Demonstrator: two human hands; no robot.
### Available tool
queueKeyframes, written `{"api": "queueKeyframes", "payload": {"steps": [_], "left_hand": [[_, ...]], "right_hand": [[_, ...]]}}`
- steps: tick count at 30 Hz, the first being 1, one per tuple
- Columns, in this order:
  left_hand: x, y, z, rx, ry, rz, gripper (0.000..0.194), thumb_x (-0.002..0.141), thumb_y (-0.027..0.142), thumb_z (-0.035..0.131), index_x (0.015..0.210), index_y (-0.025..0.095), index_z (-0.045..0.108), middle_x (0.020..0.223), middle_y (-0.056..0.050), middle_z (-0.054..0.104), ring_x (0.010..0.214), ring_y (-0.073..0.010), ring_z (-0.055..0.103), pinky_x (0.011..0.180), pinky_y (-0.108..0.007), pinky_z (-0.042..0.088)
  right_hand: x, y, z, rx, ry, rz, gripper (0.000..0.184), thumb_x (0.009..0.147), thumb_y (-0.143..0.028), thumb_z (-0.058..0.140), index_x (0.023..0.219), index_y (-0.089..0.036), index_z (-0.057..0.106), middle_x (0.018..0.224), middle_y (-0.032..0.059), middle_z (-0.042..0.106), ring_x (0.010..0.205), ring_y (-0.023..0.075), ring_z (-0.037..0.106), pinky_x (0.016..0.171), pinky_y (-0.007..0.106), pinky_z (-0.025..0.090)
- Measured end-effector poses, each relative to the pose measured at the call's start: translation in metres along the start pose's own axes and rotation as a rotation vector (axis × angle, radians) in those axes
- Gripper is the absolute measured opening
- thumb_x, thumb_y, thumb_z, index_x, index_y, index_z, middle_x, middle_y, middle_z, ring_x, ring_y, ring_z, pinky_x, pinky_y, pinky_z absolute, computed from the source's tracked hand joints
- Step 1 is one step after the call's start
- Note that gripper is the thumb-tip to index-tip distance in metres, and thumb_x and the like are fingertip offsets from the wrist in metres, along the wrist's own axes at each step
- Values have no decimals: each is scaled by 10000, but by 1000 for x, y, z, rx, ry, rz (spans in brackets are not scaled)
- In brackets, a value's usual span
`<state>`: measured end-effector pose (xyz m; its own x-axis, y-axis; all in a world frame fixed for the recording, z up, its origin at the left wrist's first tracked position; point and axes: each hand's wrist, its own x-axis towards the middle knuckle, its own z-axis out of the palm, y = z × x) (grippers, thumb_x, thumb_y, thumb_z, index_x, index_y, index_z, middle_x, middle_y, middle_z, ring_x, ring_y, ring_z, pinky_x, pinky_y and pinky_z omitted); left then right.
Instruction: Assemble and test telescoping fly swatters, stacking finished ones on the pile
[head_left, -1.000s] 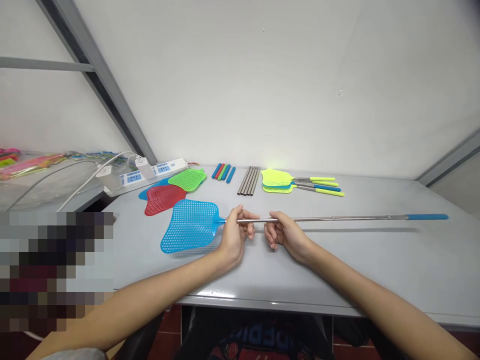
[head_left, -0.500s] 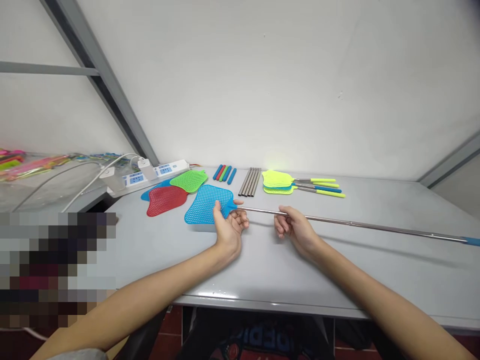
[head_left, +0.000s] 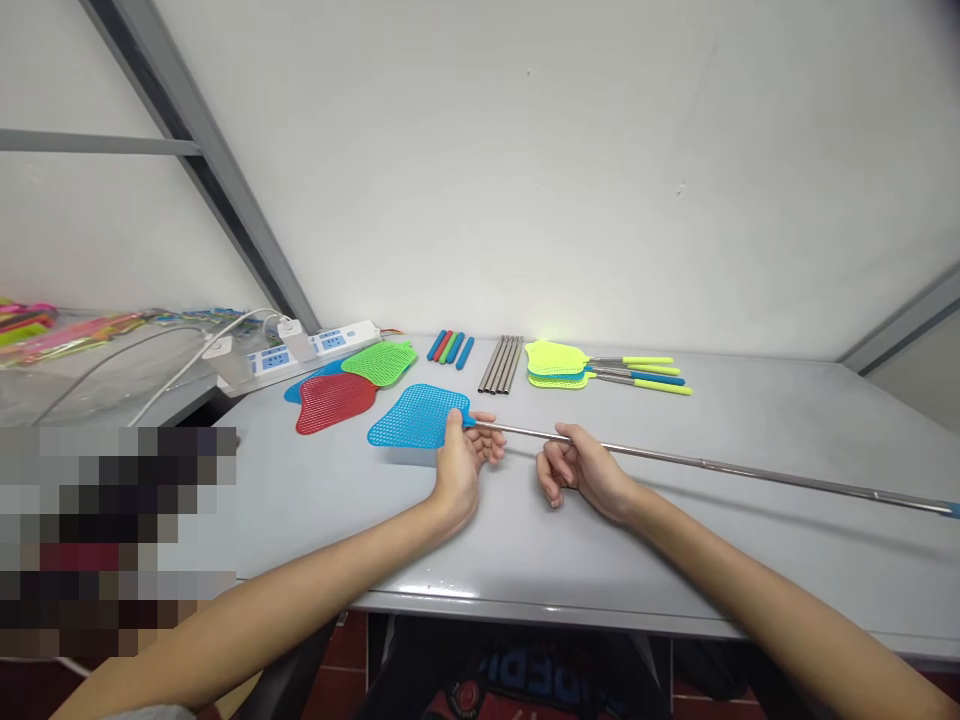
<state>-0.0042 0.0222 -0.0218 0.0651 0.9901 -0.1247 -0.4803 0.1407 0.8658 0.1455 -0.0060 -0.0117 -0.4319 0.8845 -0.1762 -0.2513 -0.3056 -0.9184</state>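
White wall (head_left: 480, 180) — grey table (head_left: 787, 420)

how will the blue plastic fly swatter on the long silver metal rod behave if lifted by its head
The blue plastic fly swatter's head is probably light, being full of holes. The silver metal rod looks straight, so likely stiff; reaching this far, its end may dip.

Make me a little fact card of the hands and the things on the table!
Left hand: holds the blue swatter where head meets rod
Right hand: holds its metal rod
Loose heads: red, green, blue, at the left
Short grips: five, in blue, red and green
Metal tubes: side by side
Swatter stack: yellow and blue heads
Power strip: white, back left
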Motion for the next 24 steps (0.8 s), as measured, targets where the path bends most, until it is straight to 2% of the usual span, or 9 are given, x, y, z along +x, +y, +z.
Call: {"api": "queueKeyframes", "payload": {"steps": [6, 15, 24], "left_hand": [[-2, -2, 0, 55, -41, 33, 350, 790, 393, 271, 772, 115, 484, 596, -74, 619, 506, -140, 549, 438, -220, 359], [-8, -4, -1, 56, -61, 44, 342, 784, 405, 275, 764, 126, 471, 619, -85, 639, 536, -169, 584, 434, -231, 367], [-12, -4, 4, 55, -80, -4, 366, 807, 396, 224, 747, 132, 471, 618, -86, 644, 519, -162, 586, 421, -225, 359]], "right_hand": [[0, -1, -4, 9, -43, -12, 486, 803, -358, 187, 395, -174, 375, 430, 54, 521, 406, 143, 477, 466, 272, 340], [0, 1, -2, 11, -21, -25, 494, 798, -330, 168, 387, -171, 391, 425, 63, 523, 391, 147, 478, 447, 272, 335], [3, 5, -1, -66, 15, -59, 491, 787, -348, 163, 386, -179, 389, 358, 33, 485, 310, 126, 422, 401, 262, 328]]}}
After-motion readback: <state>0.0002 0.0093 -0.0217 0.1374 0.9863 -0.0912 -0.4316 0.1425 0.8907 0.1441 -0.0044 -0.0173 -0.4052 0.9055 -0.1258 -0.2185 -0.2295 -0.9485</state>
